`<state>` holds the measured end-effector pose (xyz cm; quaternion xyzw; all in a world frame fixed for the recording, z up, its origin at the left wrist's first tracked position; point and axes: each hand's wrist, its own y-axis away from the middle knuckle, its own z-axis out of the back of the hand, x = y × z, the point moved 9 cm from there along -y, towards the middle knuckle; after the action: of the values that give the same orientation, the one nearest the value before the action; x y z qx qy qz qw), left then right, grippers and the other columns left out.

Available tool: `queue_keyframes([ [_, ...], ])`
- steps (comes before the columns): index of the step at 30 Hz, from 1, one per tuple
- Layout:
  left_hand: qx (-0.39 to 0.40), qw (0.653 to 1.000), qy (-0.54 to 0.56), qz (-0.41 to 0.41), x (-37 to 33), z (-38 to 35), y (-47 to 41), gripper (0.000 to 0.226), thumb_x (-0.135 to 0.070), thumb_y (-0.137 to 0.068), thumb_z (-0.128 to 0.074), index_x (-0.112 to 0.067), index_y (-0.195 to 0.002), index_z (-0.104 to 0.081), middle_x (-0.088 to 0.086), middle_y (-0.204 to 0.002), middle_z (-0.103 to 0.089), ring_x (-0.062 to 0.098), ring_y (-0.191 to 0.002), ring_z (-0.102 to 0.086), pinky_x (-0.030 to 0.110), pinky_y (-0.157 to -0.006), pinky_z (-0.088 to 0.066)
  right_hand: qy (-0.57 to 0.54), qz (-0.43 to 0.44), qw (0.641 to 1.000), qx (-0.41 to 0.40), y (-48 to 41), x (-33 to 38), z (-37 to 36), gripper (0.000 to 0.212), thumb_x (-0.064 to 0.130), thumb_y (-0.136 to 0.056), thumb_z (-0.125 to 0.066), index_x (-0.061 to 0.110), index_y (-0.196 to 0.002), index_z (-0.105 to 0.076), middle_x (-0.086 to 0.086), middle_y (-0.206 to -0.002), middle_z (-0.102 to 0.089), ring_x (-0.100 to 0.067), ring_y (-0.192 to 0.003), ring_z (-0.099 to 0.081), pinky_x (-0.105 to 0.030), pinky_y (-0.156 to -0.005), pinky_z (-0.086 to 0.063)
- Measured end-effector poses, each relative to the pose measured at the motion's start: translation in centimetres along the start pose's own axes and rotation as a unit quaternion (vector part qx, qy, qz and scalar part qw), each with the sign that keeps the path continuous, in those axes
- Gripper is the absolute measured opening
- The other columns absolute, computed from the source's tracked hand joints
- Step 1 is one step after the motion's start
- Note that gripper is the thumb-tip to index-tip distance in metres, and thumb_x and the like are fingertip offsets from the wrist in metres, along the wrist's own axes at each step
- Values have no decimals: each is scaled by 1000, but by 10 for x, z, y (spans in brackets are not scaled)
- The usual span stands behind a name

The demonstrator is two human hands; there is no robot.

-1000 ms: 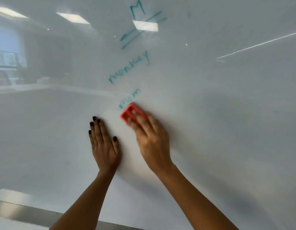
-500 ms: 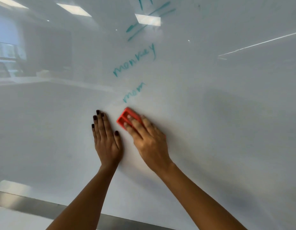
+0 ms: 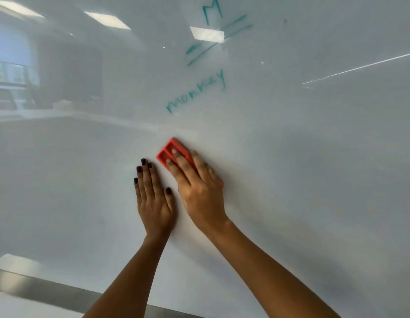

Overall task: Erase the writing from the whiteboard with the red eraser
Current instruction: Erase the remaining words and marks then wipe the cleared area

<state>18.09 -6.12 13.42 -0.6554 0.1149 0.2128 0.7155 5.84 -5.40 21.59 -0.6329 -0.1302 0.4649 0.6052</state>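
The whiteboard [image 3: 302, 168] fills the view. My right hand [image 3: 197, 187] presses the red eraser [image 3: 170, 149] flat against it near the middle, fingers laid over the eraser's back. My left hand [image 3: 153, 198] lies flat and open on the board just left of the eraser, holding nothing. Above the eraser is teal writing: the word "monkey" [image 3: 196, 91], two slanted strokes [image 3: 219, 39], and a letter "M" [image 3: 212, 12] at the top. The board right around the eraser is bare.
A metal frame edge [image 3: 38, 290] runs along the bottom left of the board. The glossy surface reflects ceiling lights [image 3: 207, 34] and a room at the left. A thin bright line [image 3: 360, 67] crosses the upper right.
The small word "mom" below "monkey" is gone; the eraser in my right hand slid up over that spot. My left hand stayed flat on the board.
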Motion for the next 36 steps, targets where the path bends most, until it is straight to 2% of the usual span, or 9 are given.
queue_keyframes([
  [3, 0, 1000, 3, -1, 0, 1, 0, 61, -26, -100, -27, 0, -154, -14, 11, -163, -9, 24, -153, -6, 40, -124, -8, -1, 37, 999, 18, 4, 2, -2, 39, 14, -97, -51, 21, -135, -57, 1, -143, -55, -24, -126, -57, -32, -94, -54],
  [6, -3, 1000, -8, 1, 0, 3, 0, 60, -26, -99, -25, 0, -153, -17, 13, -162, -14, 21, -153, -5, 40, -124, -8, -9, -88, 995, -47, -16, -43, 19, 42, 9, -90, -66, 20, -130, -62, -2, -138, -59, -29, -119, -60, -36, -93, -51],
  [9, -1, 1000, -8, 6, -2, 2, 0, 60, -26, -99, -25, -1, -154, -17, 14, -162, -15, 20, -153, -5, 40, -124, -9, -11, -225, 968, -114, -38, -101, 46, 40, 10, -88, -68, 15, -128, -63, -8, -138, -58, -33, -120, -57, -39, -98, -43],
  [14, -5, 1000, -6, 7, -3, 3, 0, 60, -24, -99, -26, -1, -153, -17, 13, -162, -15, 19, -153, -4, 38, -124, -8, -1, -308, 941, -142, -84, -137, 60, 36, 15, -92, -59, 16, -127, -63, -6, -139, -57, -31, -122, -55, -40, -95, -45],
  [17, -6, 1000, -5, 8, -2, 4, 0, 60, -24, -99, -26, -1, -153, -17, 14, -162, -17, 19, -153, -4, 37, -124, -8, -6, -288, 946, -148, -104, -122, 52, 38, 15, -87, -65, 15, -125, -65, -6, -136, -60, -32, -118, -57, -39, -91, -46],
  [23, -8, 1000, -10, -3, -1, 3, 0, 60, -24, -99, -26, -2, -154, -16, 13, -161, -17, 22, -152, -8, 37, -124, -8, -20, -107, 991, -73, -91, -24, 5, 42, 8, -86, -69, 19, -127, -65, -2, -133, -63, -30, -114, -62, -37, -85, -49],
  [28, 2, 1000, 9, 8, 2, 1, 1, 60, -27, -100, -24, -6, -155, -11, 10, -163, -12, 24, -152, -8, 37, -125, -6, 2, 51, 999, 8, -65, 15, -16, 42, 17, -92, -64, 22, -133, -59, 1, -141, -57, -25, -123, -58, -34, -94, -51],
  [32, 2, 1000, 5, 8, -1, 4, 0, 61, -24, -99, -26, -4, -154, -14, 12, -162, -14, 21, -153, -6, 40, -124, -9, -9, -24, 998, -51, -88, -36, 16, 41, 9, -86, -70, 19, -126, -65, -2, -133, -63, -29, -112, -64, -35, -90, -54],
  [36, 9, 999, 32, 4, -5, 8, -2, 63, -22, -96, -28, -1, -154, -14, 11, -163, -7, 20, -153, -2, 42, -124, -7, 4, -162, 982, -100, -114, -122, 55, 42, 14, -90, -64, 16, -131, -60, -7, -139, -57, -34, -118, -58, -38, -97, -45],
])
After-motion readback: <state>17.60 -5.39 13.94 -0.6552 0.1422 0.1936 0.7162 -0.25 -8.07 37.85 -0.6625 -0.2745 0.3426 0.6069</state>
